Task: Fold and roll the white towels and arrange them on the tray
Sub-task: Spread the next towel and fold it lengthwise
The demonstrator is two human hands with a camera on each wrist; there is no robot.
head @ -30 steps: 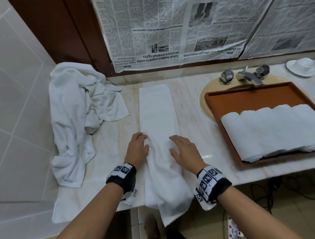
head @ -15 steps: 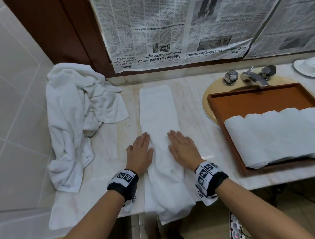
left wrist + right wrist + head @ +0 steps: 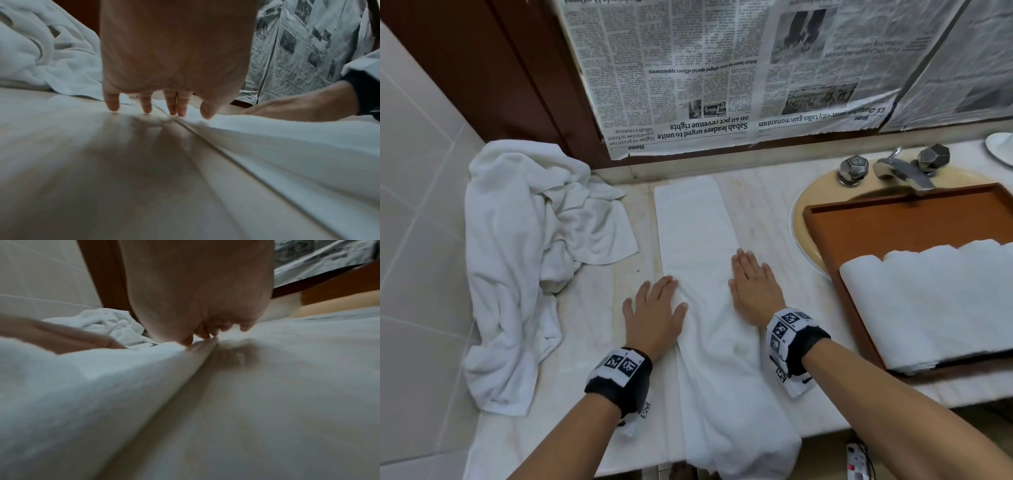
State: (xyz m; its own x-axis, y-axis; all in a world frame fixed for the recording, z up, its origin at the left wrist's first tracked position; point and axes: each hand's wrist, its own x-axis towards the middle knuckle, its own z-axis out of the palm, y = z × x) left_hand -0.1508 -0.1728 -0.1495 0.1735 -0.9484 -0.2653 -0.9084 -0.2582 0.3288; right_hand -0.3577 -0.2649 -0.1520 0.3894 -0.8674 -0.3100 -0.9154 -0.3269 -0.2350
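Marble counter (image 3: 756, 219), tiled wall (image 3: 417, 178), newspaper (image 3: 722, 68) taped above basin (image 3: 804, 205).

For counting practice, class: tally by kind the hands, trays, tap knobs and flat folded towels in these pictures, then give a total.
Hands: 2 (left hand, right hand)
Tray: 1
Tap knobs: 2
Flat folded towel: 1
Total: 6

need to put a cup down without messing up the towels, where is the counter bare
Bare marble lies between the folded towel and the sink, beyond the right hand. A narrower bare strip runs between the left hand and the crumpled towel pile. The tray is free only at its far half; rolled towels fill the near half.
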